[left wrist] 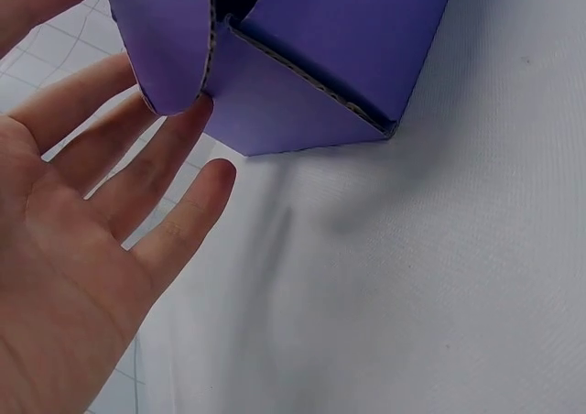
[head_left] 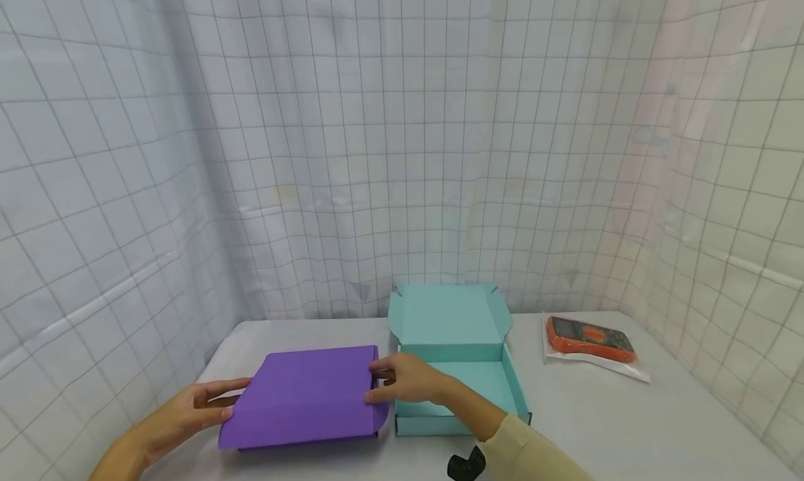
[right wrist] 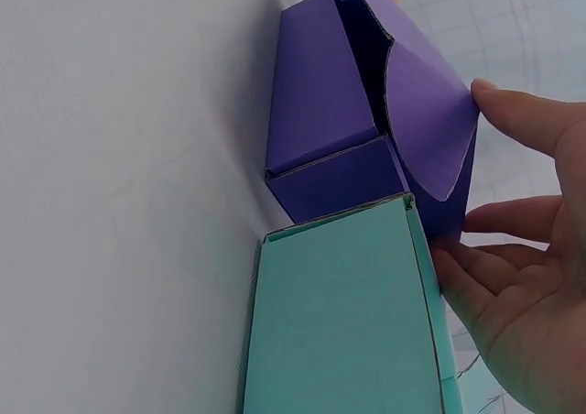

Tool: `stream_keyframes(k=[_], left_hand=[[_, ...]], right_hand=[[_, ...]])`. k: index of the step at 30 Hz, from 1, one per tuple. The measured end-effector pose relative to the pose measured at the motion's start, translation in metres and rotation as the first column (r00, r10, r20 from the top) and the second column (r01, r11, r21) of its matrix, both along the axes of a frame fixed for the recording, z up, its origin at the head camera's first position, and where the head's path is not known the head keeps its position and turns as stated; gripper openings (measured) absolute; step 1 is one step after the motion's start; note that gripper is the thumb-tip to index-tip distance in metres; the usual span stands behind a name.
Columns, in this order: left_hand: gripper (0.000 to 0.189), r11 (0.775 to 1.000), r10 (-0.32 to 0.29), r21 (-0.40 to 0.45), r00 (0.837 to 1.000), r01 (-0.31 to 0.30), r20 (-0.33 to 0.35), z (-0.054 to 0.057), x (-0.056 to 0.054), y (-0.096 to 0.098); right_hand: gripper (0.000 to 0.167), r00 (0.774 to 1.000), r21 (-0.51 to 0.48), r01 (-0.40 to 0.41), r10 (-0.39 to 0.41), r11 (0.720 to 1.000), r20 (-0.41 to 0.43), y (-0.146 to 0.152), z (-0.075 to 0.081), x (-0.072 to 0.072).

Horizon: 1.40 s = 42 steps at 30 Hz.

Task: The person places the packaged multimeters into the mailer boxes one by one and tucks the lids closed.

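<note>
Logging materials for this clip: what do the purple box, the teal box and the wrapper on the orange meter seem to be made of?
Purple box: matte corrugated cardboard; fluted cut edges show in the left wrist view.
Teal open box: seemingly the same matte card, with die-cut flaps.
Orange meter: probably a plastic casing, inside a clear glossy plastic bag.

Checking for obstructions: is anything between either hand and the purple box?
Nothing visible. The left hand touches the purple box at its left side, the right hand at its right edge, beside the teal box.
</note>
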<state>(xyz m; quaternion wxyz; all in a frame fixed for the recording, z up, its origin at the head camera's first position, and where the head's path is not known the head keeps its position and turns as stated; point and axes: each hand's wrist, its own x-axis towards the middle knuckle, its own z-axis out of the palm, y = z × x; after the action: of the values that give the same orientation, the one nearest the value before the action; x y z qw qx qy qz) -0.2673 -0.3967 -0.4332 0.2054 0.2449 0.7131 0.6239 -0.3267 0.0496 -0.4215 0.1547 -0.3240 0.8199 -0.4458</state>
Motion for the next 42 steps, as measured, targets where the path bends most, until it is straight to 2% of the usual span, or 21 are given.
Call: stream_keyframes(k=[7,12,16,19,23,25,27,29,33,36,39,41,42], left_hand=[[0.053,1.000,0.011,-0.017,1.000,-0.011,0.006,-0.003,0.002,0.001],[0.054,1.000,0.001,-0.004,1.000,-0.001,0.020,-0.005,0.003,0.003],[0.055,1.000,0.016,-0.024,1.000,-0.016,0.000,-0.006,0.005,0.005],[0.054,0.994,0.079,-0.076,0.995,-0.083,-0.053,-0.006,0.008,0.010],[0.053,0.961,0.190,-0.169,0.968,-0.218,-0.166,-0.006,0.013,0.021],[0.053,0.942,0.223,-0.202,0.951,-0.267,-0.216,-0.005,0.015,0.027],[0.054,0.934,0.234,-0.209,0.939,-0.289,-0.251,-0.004,0.016,0.031],[0.057,0.934,0.240,-0.208,0.940,-0.292,-0.244,-0.005,0.017,0.033],[0.065,0.937,0.260,-0.192,0.951,-0.291,-0.169,-0.011,0.019,0.032],[0.067,0.927,0.299,-0.191,0.943,-0.323,-0.145,-0.016,0.021,0.032],[0.065,0.897,0.356,-0.216,0.920,-0.386,-0.166,-0.017,0.024,0.034],[0.062,0.861,0.394,-0.257,0.895,-0.439,-0.207,-0.016,0.025,0.036],[0.061,0.830,0.421,-0.291,0.877,-0.475,-0.230,-0.015,0.026,0.038]], right_hand=[[0.069,0.999,0.035,-0.020,0.022,0.999,-0.050,-0.002,-0.001,0.003],[0.067,0.987,0.130,-0.022,0.042,0.991,-0.158,-0.003,0.002,0.005],[0.064,0.954,0.246,-0.011,0.085,0.969,-0.289,-0.004,0.007,0.007],[0.062,0.912,0.336,-0.004,0.142,0.942,-0.385,-0.006,0.009,0.008],[0.064,0.858,0.426,-0.018,0.233,0.905,-0.458,-0.011,0.010,0.007],[0.066,0.842,0.459,-0.044,0.280,0.888,-0.462,-0.013,0.011,0.006],[0.067,0.831,0.484,-0.071,0.320,0.872,-0.455,-0.014,0.013,0.004],[0.066,0.829,0.507,-0.096,0.351,0.857,-0.435,-0.016,0.015,0.003],[0.062,0.817,0.540,-0.117,0.389,0.833,-0.424,-0.022,0.018,0.001],[0.061,0.809,0.556,-0.102,0.394,0.825,-0.436,-0.026,0.020,0.000],[0.062,0.808,0.550,-0.072,0.372,0.832,-0.457,-0.030,0.020,-0.001],[0.063,0.807,0.541,-0.060,0.360,0.839,-0.469,-0.032,0.020,-0.002],[0.063,0.808,0.535,-0.057,0.354,0.843,-0.472,-0.033,0.020,-0.002]])
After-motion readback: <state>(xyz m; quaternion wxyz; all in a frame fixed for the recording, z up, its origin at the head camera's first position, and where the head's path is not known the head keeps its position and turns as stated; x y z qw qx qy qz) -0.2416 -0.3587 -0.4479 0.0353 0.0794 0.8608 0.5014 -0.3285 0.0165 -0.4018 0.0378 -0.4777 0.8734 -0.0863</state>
